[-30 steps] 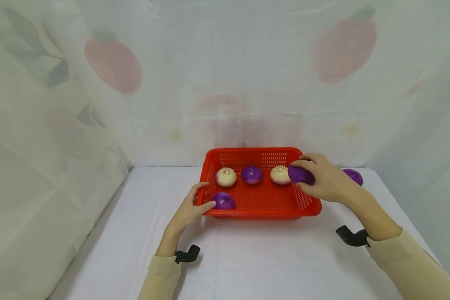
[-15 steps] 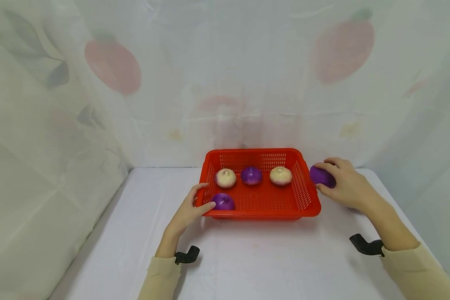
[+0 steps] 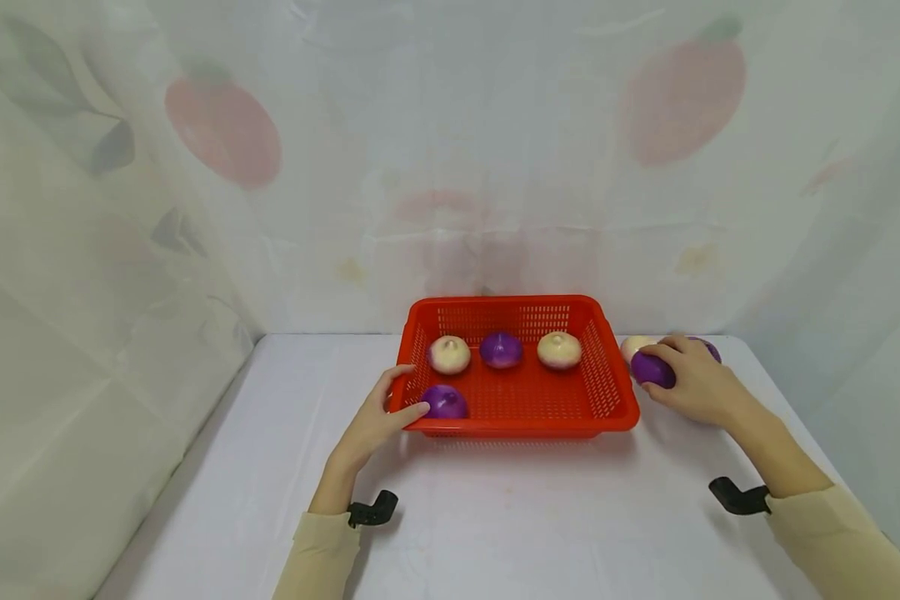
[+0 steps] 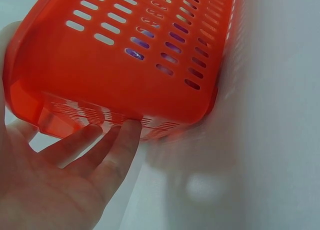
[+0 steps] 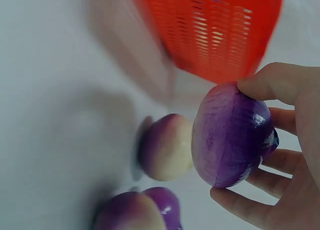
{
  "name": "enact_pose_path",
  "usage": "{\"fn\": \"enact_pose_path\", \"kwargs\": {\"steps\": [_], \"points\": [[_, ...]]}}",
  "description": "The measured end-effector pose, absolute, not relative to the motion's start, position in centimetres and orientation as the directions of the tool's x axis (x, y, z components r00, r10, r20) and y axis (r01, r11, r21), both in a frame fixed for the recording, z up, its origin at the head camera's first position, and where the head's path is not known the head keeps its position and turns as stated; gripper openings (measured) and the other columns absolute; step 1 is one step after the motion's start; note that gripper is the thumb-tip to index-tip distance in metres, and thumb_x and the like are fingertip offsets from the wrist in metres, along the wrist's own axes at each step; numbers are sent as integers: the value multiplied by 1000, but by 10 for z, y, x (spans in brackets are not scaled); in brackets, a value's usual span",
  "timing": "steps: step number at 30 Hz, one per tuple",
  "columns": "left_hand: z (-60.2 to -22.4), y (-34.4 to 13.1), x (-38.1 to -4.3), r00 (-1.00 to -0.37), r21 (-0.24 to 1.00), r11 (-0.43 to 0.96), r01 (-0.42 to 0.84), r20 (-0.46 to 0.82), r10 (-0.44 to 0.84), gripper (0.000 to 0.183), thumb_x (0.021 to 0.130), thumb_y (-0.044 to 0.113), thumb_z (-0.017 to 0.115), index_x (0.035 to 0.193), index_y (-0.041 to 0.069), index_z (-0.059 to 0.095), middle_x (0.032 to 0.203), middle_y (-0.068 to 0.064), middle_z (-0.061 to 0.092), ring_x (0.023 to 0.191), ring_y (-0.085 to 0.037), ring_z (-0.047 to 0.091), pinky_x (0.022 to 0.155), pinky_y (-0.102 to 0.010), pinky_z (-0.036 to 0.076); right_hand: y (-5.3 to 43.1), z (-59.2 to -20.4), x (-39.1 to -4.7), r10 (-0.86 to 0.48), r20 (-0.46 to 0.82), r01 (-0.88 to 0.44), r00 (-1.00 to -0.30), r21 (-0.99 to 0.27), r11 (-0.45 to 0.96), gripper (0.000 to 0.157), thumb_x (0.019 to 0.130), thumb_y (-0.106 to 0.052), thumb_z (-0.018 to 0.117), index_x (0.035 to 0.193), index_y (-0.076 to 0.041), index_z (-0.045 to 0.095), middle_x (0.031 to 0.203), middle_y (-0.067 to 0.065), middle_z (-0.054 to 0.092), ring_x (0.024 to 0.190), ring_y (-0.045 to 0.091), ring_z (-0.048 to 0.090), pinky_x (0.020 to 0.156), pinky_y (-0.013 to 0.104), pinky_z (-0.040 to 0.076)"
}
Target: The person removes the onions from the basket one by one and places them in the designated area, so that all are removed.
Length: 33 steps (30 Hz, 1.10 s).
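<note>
While right hand [image 3: 693, 385] grips glossy bulb [image 5: 227, 135], basket [image 3: 525, 427] slotted.

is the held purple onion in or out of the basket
Out: the right hand holds the purple onion beside the red basket, outside its wall.

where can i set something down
Bare table lies left of the left hand and in front of the red basket; the basket's front-right floor is free too. Crowded: right of the basket, where the right hand holds a purple bulb near other bulbs.
</note>
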<state>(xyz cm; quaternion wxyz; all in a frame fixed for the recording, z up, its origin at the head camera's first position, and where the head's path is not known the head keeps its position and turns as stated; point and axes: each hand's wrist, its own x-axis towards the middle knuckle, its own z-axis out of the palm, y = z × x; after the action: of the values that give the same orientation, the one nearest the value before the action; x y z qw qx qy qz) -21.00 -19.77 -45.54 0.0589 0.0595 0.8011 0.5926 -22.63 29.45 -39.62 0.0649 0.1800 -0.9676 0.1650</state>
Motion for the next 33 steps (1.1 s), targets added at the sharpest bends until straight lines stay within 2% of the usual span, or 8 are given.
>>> {"fn": "enact_pose_path", "kwargs": {"steps": [4, 11, 19, 25, 33], "points": [[-456, -198, -211, -986, 956, 291, 30, -20, 168, 67, 87, 43, 79, 144, 37, 45, 156, -12, 39, 135, -33, 48, 106, -57, 44, 296, -405, -229, -334, 143, -362, -932, -285, 888, 52, 87, -25, 76, 131, -1, 61, 133, 32, 50, 118, 53, 47, 79, 74, 50], [-456, -197, -211, -986, 958, 286, 32, -16, 164, 68, 87, 42, 80, 145, 35, 45, 156, -12, 40, 133, -32, 50, 105, -56, 45, 299, -420, -234, -346, 115, -365, -931, -283, 887, 58, 85, -25, 77, 133, 4, 60, 133, 34, 50, 118, 54, 49, 83, 75, 48], [-458, -197, -212, -983, 970, 240, 38, -7, 184, 76, 89, 35, 79, 152, 20, 40, 154, -15, 41, 131, -35, 52, 108, -55, 42, 304, -437, -238, -376, 122, -395, -919, -266, 879, 56, 83, -21, 80, 132, -1, 64, 132, 32, 53, 116, 55, 52, 91, 72, 46], [-459, -198, -211, -985, 965, 262, 28, -18, 171, 77, 88, 39, 79, 152, 22, 40, 156, -12, 39, 134, -34, 49, 110, -58, 38, 303, -443, -240, -383, 118, -401, -916, -259, 879, 53, 80, -20, 82, 127, -2, 66, 132, 33, 53, 113, 56, 53, 89, 72, 47], [-458, -198, -210, -985, 964, 264, 27, -19, 169, 77, 87, 41, 79, 152, 23, 40, 156, -12, 39, 135, -33, 48, 109, -58, 40, 304, -438, -236, -375, 124, -394, -919, -262, 881, 57, 81, -23, 82, 132, -3, 64, 132, 33, 53, 116, 57, 51, 90, 73, 46]]}}
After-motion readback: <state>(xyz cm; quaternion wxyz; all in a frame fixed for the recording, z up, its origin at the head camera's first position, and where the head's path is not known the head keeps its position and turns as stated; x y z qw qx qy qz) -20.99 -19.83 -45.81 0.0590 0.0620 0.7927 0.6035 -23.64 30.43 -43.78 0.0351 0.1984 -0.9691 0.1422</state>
